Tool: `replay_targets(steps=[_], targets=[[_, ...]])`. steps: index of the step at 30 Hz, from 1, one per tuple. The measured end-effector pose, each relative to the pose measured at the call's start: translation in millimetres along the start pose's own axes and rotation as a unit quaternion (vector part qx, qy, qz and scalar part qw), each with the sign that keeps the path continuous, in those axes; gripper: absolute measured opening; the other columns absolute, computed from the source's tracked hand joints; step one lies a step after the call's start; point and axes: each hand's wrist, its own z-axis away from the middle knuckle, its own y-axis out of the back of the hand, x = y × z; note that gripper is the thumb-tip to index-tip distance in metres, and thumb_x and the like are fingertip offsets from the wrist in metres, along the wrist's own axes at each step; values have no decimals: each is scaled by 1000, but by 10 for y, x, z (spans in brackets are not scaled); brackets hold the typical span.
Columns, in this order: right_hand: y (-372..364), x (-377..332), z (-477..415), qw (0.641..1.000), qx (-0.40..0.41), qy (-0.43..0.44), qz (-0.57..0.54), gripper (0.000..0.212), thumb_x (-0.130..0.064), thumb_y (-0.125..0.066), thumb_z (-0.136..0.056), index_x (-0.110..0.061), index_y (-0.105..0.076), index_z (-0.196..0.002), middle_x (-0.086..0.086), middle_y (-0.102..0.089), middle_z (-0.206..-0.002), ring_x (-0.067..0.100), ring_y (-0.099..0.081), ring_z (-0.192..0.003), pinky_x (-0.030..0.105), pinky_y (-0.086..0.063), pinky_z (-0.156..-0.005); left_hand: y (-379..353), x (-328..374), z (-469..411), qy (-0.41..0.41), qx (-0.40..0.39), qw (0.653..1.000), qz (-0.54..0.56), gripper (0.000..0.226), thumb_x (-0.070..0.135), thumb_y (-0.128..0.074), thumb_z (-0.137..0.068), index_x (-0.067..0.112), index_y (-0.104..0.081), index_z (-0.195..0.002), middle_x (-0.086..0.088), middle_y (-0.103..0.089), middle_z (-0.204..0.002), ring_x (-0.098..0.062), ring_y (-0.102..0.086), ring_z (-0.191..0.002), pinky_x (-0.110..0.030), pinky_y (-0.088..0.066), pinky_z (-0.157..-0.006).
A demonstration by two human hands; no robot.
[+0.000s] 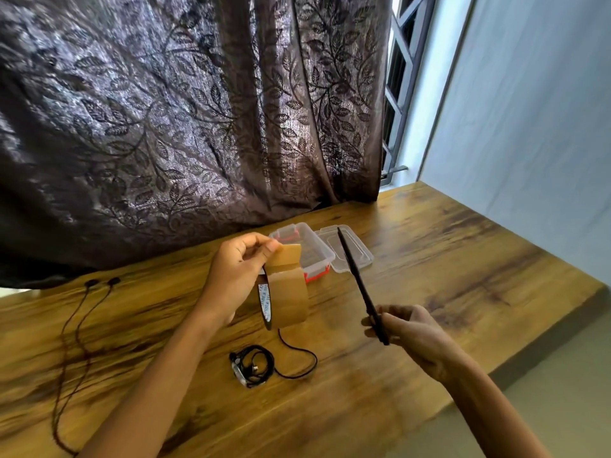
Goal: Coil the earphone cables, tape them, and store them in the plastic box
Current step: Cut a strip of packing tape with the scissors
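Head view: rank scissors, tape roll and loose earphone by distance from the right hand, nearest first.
1. scissors: gripped in the right hand itself, blades pointing up and away.
2. tape roll: left of the scissors, held up by the left hand.
3. loose earphone: far left, lying on the table.

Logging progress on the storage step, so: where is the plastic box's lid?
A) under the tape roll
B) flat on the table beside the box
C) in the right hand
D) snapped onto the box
B: the clear lid lies flat on the table right beside the open plastic box; the right hand grips scissors, the left hand the tape roll.
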Motion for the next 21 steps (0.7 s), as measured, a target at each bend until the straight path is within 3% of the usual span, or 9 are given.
replay_targets(steps=[2,4,7,10,13,16,21], targets=[[-47,-162,43,998,-24,58,16,18,4,-56,-85,-10,-65,-89,3,-71,-78,10,-66,-70,20,-52,-68,32,17,-32,2,-7,1000,8,14,16,-54,-90,10,-68,-89,0,-70,-89,-1,-62,-76,-19,-51,-70],[-71,-290,41,992,-37,112,33,19,7,-58,-82,-10,-64,-89,2,-69,-75,9,-63,-70,14,-50,-62,76,41,-66,2,-7,1000,13,16,15,-54,-90,7,-68,-92,1,-70,-90,3,-63,-75,-17,-52,-69],[-91,-427,-8,977,-42,199,69,13,-2,-67,-78,-4,-64,-90,7,-67,-75,8,-60,-67,12,-46,-58,150,100,-126,14,-13,999,28,16,15,-53,-91,8,-68,-93,-1,-70,-87,4,-62,-69,-22,-53,-62],[-124,-534,-55,958,-48,265,102,28,-12,-80,-68,0,-61,-84,-7,-61,-62,2,-50,-57,9,-38,-53,228,169,-180,18,-13,999,32,16,15,-52,-91,7,-67,-95,0,-70,-92,4,-63,-66,-17,-52,-52],[-118,-592,-99,944,-27,302,130,49,-37,-83,-53,-5,-56,-79,-11,-55,-61,0,-45,-56,11,-35,-53,323,213,-225,18,-7,1000,23,16,16,-52,-91,10,-67,-96,4,-69,-94,5,-63,-70,-16,-52,-55],[-55,-614,-160,934,9,314,173,53,-49,-78,-48,-12,-51,-76,-16,-50,-61,-1,-43,-57,12,-31,-54,427,240,-258,25,-3,999,27,14,15,-52,-92,17,-66,-94,8,-67,-99,0,-61,-82,-28,-53,-72],[24,-624,-240,904,-4,331,272,55,-60,-78,-44,-23,-53,-77,-15,-54,-67,3,-48,-65,10,-33,-58,535,285,-265,19,-16,999,29,16,16,-51,-92,21,-64,-99,11,-65,-92,-1,-60,-81,-26,-52,-59]])
